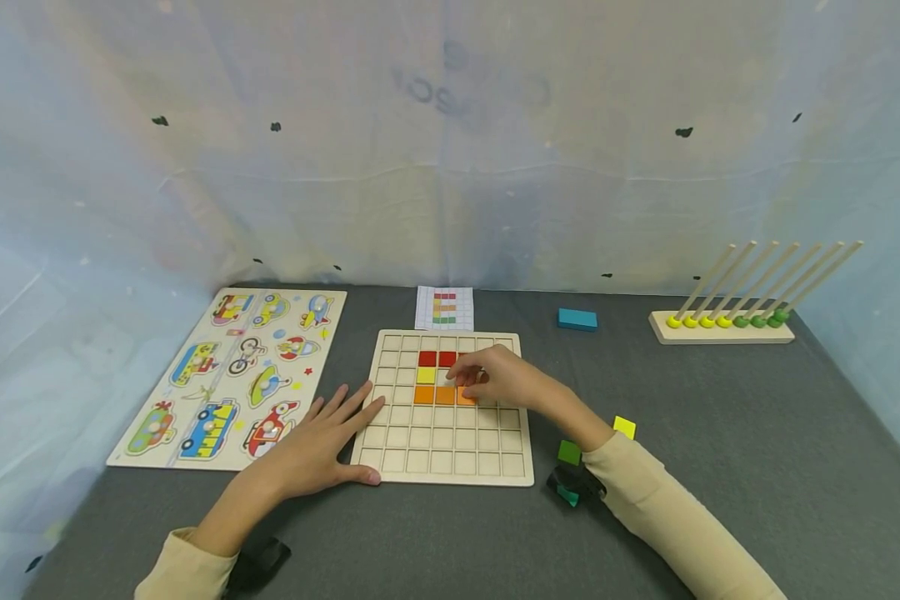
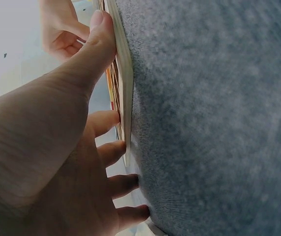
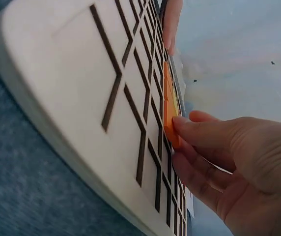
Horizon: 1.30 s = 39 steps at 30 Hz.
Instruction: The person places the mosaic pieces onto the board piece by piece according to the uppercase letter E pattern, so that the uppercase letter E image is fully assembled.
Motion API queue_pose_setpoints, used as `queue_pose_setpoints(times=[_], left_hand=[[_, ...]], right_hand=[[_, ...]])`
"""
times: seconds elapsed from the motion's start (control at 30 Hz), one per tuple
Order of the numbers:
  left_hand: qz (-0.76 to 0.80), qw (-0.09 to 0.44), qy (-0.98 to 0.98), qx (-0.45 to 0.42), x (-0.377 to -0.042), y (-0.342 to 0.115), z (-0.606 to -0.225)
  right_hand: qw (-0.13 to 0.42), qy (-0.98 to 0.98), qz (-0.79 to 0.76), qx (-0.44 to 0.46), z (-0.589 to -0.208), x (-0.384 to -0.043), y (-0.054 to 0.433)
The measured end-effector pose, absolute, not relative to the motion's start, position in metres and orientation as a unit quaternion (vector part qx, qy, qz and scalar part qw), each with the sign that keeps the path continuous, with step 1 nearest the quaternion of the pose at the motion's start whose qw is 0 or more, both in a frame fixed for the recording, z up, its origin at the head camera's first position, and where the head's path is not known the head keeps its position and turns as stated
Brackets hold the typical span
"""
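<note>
A wooden grid board [image 1: 442,462] lies on the dark cloth. Two or more red tiles [image 1: 427,358], a yellow tile [image 1: 426,376] and a row of orange tiles [image 1: 424,395] sit in its cells. My right hand [image 1: 504,377] pinches the orange tile [image 3: 170,115] at the row's right end, thumb on its near side, and partly covers the cells behind. My left hand [image 1: 311,454] rests with spread fingers at the board's left front corner. In the left wrist view its thumb [image 2: 101,37] touches the board's edge.
A vehicle picture puzzle [image 1: 228,392] lies left of the board. Behind the board is a printed pattern card [image 1: 444,308]. A blue block [image 1: 577,319] and a peg stand with beads [image 1: 720,333] are to the right. Yellow [image 1: 625,427] and green blocks [image 1: 569,452] lie by the right forearm.
</note>
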<state>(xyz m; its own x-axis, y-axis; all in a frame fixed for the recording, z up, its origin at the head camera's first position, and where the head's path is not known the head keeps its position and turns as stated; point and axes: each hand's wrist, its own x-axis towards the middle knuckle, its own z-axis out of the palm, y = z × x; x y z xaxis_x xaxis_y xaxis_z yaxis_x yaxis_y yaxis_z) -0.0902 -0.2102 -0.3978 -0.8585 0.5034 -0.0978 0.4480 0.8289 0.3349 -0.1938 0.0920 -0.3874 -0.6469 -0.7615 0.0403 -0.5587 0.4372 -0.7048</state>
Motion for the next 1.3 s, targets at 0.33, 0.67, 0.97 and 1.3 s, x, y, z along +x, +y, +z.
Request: queue_pose_setpoints(times=[0.33, 0.67, 0.97, 1.3], left_hand=[[0.158, 0.093, 0.95, 0.254, -0.09, -0.211, -0.397], [0.16, 0.093, 0.949, 0.256, -0.089, -0.211, -0.396], [0.159, 0.098, 0.947, 0.26, -0.09, -0.211, -0.395], [0.158, 0.101, 0.947, 0.259, -0.091, -0.211, -0.394]], right_hand=[[0.119, 0.856, -0.323, -0.386, -0.379, -0.188, 0.099], [0.105, 0.877, -0.317, -0.347, -0.371, -0.185, 0.147], [0.101, 0.901, -0.292, -0.305, -0.369, -0.176, 0.208], [0.103, 0.913, -0.276, -0.282, -0.367, -0.149, 0.26]])
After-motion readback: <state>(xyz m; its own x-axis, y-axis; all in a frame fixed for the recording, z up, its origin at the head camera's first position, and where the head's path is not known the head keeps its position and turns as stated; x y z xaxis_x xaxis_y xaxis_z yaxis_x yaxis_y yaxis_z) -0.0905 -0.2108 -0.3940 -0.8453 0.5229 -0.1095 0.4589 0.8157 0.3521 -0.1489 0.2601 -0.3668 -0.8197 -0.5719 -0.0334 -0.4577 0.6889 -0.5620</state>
